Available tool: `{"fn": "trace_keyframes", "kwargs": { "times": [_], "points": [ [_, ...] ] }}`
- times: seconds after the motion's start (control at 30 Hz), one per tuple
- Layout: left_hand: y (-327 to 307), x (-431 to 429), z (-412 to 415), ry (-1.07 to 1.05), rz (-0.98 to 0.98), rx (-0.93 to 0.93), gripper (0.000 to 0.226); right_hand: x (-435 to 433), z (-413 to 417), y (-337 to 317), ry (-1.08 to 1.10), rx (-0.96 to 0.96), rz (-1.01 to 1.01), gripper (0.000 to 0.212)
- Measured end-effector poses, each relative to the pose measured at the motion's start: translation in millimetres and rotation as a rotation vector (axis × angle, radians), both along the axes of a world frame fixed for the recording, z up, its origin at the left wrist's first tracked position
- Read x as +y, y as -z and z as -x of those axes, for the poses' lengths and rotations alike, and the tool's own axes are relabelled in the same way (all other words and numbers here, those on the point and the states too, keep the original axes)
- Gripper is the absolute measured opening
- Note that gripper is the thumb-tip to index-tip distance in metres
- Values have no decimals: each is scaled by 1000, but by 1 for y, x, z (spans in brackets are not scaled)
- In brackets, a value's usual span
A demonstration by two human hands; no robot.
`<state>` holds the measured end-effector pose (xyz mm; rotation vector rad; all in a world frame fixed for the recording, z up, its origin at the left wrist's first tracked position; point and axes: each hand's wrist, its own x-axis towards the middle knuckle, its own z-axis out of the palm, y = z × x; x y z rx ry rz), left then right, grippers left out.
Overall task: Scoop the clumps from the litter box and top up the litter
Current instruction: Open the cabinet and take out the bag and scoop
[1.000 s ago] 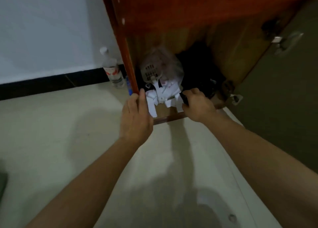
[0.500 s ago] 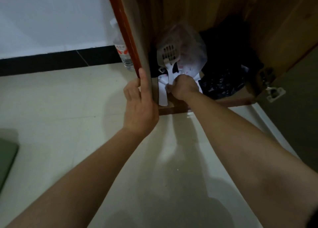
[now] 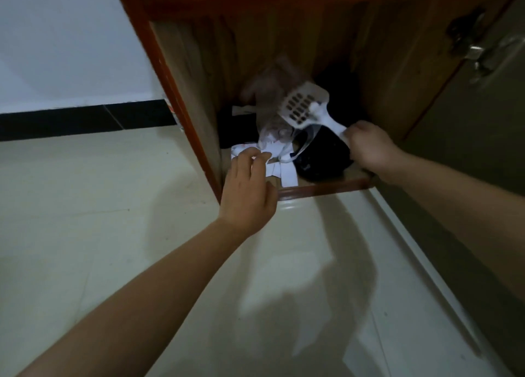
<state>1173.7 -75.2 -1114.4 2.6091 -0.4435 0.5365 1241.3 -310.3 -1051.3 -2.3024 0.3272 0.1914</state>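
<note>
A white slotted litter scoop (image 3: 301, 108) is lifted inside the open wooden cabinet (image 3: 326, 189). My right hand (image 3: 369, 146) grips its handle at the right. A clear plastic bag (image 3: 272, 115) sits behind and below the scoop. My left hand (image 3: 247, 189) reaches over the cabinet's front edge, fingers loosely bent, touching the white paper slips (image 3: 284, 172) at the bag's base. No litter box is in view.
A black plastic bag (image 3: 321, 160) lies at the right of the cabinet floor. The cabinet door (image 3: 468, 106) stands open to the right with metal hinges. A cream tiled floor (image 3: 85, 220) spreads in front, and a white wall with black skirting (image 3: 85, 118) is to the left.
My right hand has pulled the scoop up and to the right, out of the clear bag. My left hand left the cabinet's side panel and moved to the paper slips.
</note>
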Motion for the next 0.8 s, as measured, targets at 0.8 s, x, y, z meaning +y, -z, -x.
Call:
{"fn": "trace_keyframes", "kwargs": {
  "times": [0.8],
  "points": [
    [59,-67,-136,-354,-278,281,23,-9,34,97,398,-137,-351,27]
  ]
}}
